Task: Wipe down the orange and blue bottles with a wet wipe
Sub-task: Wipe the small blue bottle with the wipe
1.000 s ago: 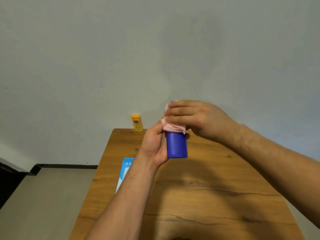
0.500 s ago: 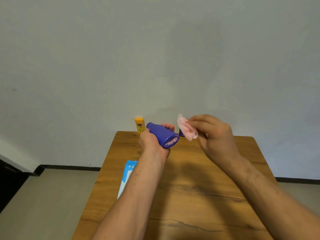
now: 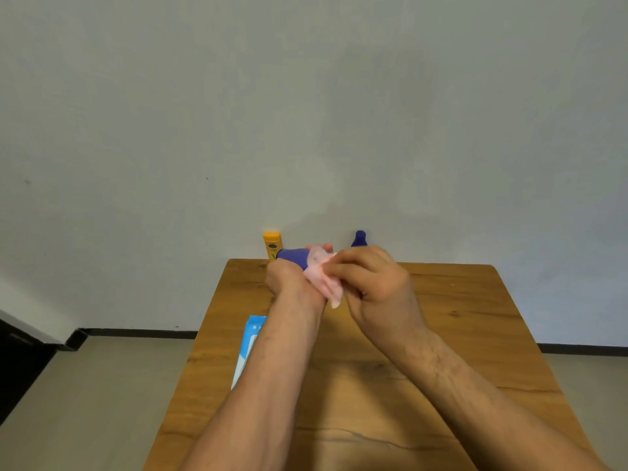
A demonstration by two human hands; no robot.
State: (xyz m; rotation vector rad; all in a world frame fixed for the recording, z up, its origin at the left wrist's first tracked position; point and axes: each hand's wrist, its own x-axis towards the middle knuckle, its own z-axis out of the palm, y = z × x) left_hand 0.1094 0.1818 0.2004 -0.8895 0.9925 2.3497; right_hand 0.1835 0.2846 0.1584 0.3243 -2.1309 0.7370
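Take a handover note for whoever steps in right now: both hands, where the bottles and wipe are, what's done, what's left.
Left hand grips the blue bottle, tipped sideways above the table.
Right hand pinches the pink wipe against it.
Orange bottle stands at the table's far edge; wipe pack lies at its left edge.
Done: blue bottle is mid-wipe.
Left: finish it; whether the orange bottle was wiped cannot be told, so likely wipe that too.

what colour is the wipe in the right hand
Pale pink wipe, clearest in the head view.
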